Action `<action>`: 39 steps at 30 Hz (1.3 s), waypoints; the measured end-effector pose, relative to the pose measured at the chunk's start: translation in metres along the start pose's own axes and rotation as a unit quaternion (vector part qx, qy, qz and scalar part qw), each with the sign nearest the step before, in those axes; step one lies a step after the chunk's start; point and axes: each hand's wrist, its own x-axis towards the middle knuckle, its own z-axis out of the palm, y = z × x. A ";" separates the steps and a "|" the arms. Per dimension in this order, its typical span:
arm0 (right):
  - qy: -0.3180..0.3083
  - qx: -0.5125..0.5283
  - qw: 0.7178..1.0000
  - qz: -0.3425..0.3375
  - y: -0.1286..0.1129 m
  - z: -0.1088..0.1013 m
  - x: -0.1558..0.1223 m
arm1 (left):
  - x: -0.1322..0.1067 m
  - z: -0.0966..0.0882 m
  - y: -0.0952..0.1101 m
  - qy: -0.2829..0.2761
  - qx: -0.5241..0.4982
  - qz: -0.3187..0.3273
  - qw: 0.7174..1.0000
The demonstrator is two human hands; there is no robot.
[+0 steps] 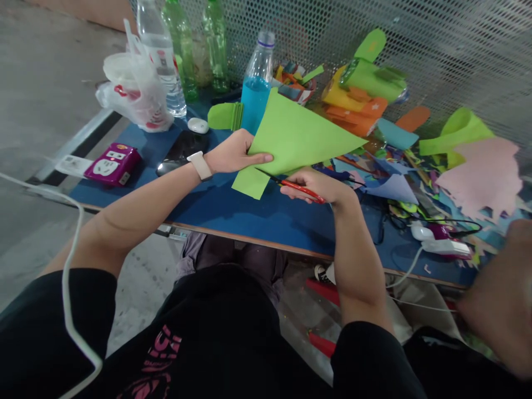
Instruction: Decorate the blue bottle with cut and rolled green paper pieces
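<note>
A sheet of light green paper (pixel 299 133), roughly triangular, is pinched at its left side by my left hand (pixel 239 152), thumb on top. Red-handled scissors (pixel 301 190) sit in my right hand (pixel 316 185), whose fingers are wrapped around the handles. The dark blades reach in at the paper's lower edge, close to my left thumb. Below the blades hangs a small squarish flap (pixel 251 183) of the same green. Behind my left hand stands a bottle of blue liquid (pixel 255 91), and a stack of rounded green paper strips (pixel 225 116) is left of it.
On the blue table (pixel 208 205) are a purple power socket (pixel 113 164), a black phone-like object (pixel 183 149), a plastic bag with a cup (pixel 139 94) and several bottles. Paper scraps (pixel 432 183) and pink paper (pixel 484 174) cover the right side. Another person's arm (pixel 502 299) is at far right.
</note>
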 end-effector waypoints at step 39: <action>0.002 -0.032 0.999 -0.039 -0.003 0.005 0.003 | 0.000 0.002 0.007 -0.017 0.004 0.019 1.000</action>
